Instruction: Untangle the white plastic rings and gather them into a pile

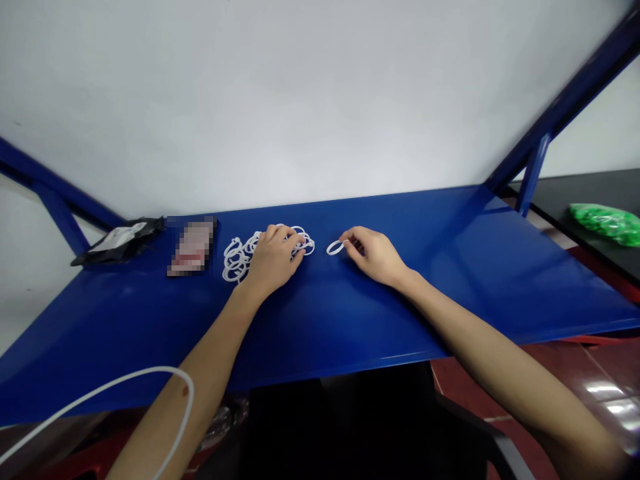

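Observation:
A pile of several white plastic rings (239,257) lies on the blue table (475,267) near the wall. My left hand (273,259) rests on the right part of the pile, its fingers curled over some of the rings. My right hand (377,255) is just to the right of it, pinching a single white ring (335,247) between thumb and fingers; this ring lies flat on the table, apart from the pile.
A black plastic bag with a white label (120,239) and a blurred flat packet (193,247) lie left of the pile. A green bag (607,222) sits on a black surface at far right. Blue frame struts rise at both sides. A white cable (100,393) crosses my left forearm.

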